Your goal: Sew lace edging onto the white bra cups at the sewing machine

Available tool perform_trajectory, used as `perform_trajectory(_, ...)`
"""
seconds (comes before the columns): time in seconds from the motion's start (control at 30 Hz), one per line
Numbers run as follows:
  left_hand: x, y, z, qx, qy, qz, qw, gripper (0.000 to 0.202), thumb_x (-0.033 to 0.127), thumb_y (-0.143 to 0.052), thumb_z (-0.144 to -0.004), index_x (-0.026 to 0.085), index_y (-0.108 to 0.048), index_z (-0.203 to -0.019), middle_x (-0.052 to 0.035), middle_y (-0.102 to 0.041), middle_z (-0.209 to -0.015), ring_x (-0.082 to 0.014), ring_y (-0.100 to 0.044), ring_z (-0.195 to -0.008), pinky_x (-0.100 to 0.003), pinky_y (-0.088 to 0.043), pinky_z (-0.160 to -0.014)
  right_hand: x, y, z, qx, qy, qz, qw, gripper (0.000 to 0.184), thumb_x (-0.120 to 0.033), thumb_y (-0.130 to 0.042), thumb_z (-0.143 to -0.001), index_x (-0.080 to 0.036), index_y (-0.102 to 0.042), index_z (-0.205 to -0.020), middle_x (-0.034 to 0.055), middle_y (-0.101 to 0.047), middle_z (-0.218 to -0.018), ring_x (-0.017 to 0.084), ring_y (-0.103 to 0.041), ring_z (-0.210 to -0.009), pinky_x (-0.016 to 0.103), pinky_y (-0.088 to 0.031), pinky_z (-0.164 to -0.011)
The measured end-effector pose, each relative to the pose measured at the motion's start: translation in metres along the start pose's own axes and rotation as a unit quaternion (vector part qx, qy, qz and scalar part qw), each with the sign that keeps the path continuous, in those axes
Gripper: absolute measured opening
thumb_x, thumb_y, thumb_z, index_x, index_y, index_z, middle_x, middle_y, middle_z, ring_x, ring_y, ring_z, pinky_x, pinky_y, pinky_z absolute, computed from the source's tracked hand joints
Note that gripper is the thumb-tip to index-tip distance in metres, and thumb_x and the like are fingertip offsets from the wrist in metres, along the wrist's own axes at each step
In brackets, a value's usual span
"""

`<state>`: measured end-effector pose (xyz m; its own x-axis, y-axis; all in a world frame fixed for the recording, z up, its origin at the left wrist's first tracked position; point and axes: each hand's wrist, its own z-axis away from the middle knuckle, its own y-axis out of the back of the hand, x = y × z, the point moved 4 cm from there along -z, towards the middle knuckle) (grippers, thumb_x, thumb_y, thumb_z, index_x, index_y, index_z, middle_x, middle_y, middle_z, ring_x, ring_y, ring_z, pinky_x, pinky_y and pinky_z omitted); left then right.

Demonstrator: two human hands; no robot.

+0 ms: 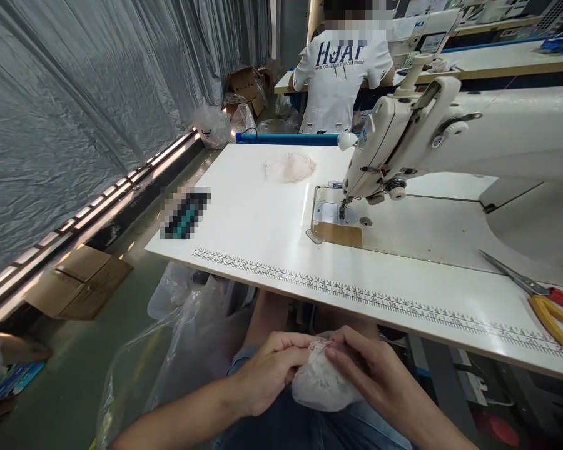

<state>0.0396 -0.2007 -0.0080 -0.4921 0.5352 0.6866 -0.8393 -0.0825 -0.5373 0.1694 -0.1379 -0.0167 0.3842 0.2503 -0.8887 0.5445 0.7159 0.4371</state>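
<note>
Right now, pinching a bunched white lace cloth (326, 384) between both hands, over the lap (281, 431), just short of the near edge of the bench (253, 206) and lower than its top. Clamping with the grip of the left hand (274, 362) on the upper left of the bundle, thumb against finger, and meeting it from the opposite side with the right hand (368, 365), thumb and fingertips together on the upper right. Touching the cloth from both sides, with neither hand nearer. Showing no clear long axis in the bundle, only sagging in a rounded fold below the pinched top. Facing, beyond the near edge and past the printed ruler (338, 290), the needle (342, 209) of the sewing machine (497, 131), ahead of the cloth and slightly to its right. Having also a pale fabric piece (289, 167) near the far edge, well apart from both hands, and scissors (537, 289) towards the near right corner, closer to the right hand. Failing to make out the fingers hidden behind the cloth.
</note>
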Motion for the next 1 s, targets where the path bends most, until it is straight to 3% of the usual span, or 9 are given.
perform_trajectory(0.2, 0.000, 0.000, 0.007, 0.007, -0.008, 0.002, 1.000, 0.030, 0.030, -0.065, -0.074, 0.010, -0.072, -0.095, -0.0082, -0.067, -0.076, -0.0153, -0.058, -0.073, -0.025, -0.041, -0.074, -0.013, 0.000, 0.005, -0.004, 0.037, 0.036, 0.999, 0.027, -0.039, -0.036, -0.097, -0.020, -0.052, -0.086, 0.0015, -0.061, -0.073, 0.015, -0.056, -0.064, 0.022, -0.039, -0.056)
perform_trajectory(0.4, -0.005, 0.007, 0.004, 0.059, -0.046, -0.101, 0.992, 0.043, 0.042, -0.075, -0.068, 0.010, -0.071, -0.098, -0.0050, -0.066, -0.070, -0.0098, -0.052, -0.061, -0.021, -0.039, -0.061, -0.009, -0.001, 0.004, 0.027, 0.020, 0.099, 0.995, 0.022, -0.040, -0.038, -0.095, -0.023, -0.048, -0.087, -0.0005, -0.059, -0.065, 0.016, -0.055, -0.057, 0.022, -0.034, -0.049)
perform_trajectory(0.47, -0.004, 0.014, 0.002, 0.072, -0.043, -0.101, 0.991, 0.042, 0.042, -0.076, -0.067, 0.010, -0.072, -0.094, -0.0054, -0.066, -0.071, -0.0103, -0.054, -0.062, -0.021, -0.040, -0.062, -0.003, 0.003, 0.005, 0.032, 0.011, 0.079, 0.996, 0.025, -0.042, -0.037, -0.095, -0.022, -0.048, -0.084, -0.0016, -0.055, -0.061, 0.015, -0.051, -0.053, 0.022, -0.032, -0.048)
perform_trajectory(0.57, 0.002, 0.022, 0.002, 0.048, -0.010, -0.087, 0.995, 0.037, 0.040, -0.080, -0.063, 0.011, -0.074, -0.085, -0.0052, -0.067, -0.072, -0.0104, -0.055, -0.064, -0.021, -0.041, -0.064, 0.002, 0.011, 0.010, 0.004, 0.027, -0.011, 1.000, 0.029, -0.042, -0.038, -0.096, -0.022, -0.051, -0.079, -0.0009, -0.055, -0.066, 0.014, -0.051, -0.058, 0.023, -0.037, -0.052)
perform_trajectory(0.67, 0.009, 0.028, 0.005, 0.024, 0.031, -0.101, 0.994, 0.036, 0.039, -0.084, -0.056, 0.011, -0.074, -0.078, -0.0034, -0.066, -0.066, -0.0085, -0.054, -0.059, -0.019, -0.040, -0.062, 0.003, 0.018, 0.015, -0.031, 0.037, -0.071, 0.996, 0.024, -0.046, -0.056, -0.087, -0.023, -0.057, -0.093, 0.0018, -0.060, -0.086, 0.018, -0.057, -0.079, 0.025, -0.045, -0.067)
perform_trajectory(0.77, 0.013, 0.029, 0.008, 0.013, 0.064, -0.152, 0.986, 0.036, 0.039, -0.084, -0.055, 0.011, -0.074, -0.076, -0.0023, -0.065, -0.063, -0.0069, -0.051, -0.056, -0.018, -0.037, -0.058, -0.002, 0.017, 0.013, -0.060, 0.079, -0.071, 0.993, 0.063, -0.046, -0.075, -0.070, -0.029, -0.047, -0.124, 0.0062, -0.051, -0.120, 0.023, -0.050, -0.110, 0.030, -0.044, -0.088)
perform_trajectory(0.83, 0.014, 0.028, 0.010, 0.003, 0.076, -0.187, 0.980, 0.036, 0.041, -0.083, -0.057, 0.011, -0.074, -0.075, -0.0019, -0.064, -0.062, -0.0061, -0.049, -0.054, -0.017, -0.036, -0.056, -0.006, 0.010, 0.009, -0.096, 0.102, -0.065, 0.988, 0.074, -0.043, -0.078, -0.067, -0.030, -0.041, -0.130, 0.0068, -0.048, -0.125, 0.024, -0.046, -0.116, 0.032, -0.043, -0.093)
perform_trajectory(0.9, 0.015, 0.029, 0.011, 0.008, 0.070, -0.203, 0.977, 0.037, 0.042, -0.081, -0.059, 0.011, -0.074, -0.076, -0.0018, -0.063, -0.062, -0.0064, -0.049, -0.054, -0.017, -0.036, -0.055, -0.005, 0.002, 0.004, -0.127, 0.082, -0.053, 0.987, 0.062, -0.042, -0.077, -0.068, -0.029, -0.050, -0.123, 0.0048, -0.054, -0.112, 0.023, -0.052, -0.105, 0.030, -0.046, -0.085)
perform_trajectory(1.0, 0.016, 0.035, 0.014, 0.047, 0.041, -0.211, 0.976, 0.039, 0.046, -0.079, -0.062, 0.010, -0.072, -0.077, -0.0024, -0.063, -0.064, -0.0081, -0.051, -0.057, -0.019, -0.038, -0.058, 0.004, -0.005, 0.000, -0.115, 0.030, -0.028, 0.992, 0.031, -0.037, -0.074, -0.073, -0.025, -0.062, -0.098, 0.0004, -0.057, -0.091, 0.018, -0.056, -0.085, 0.026, -0.046, -0.070)
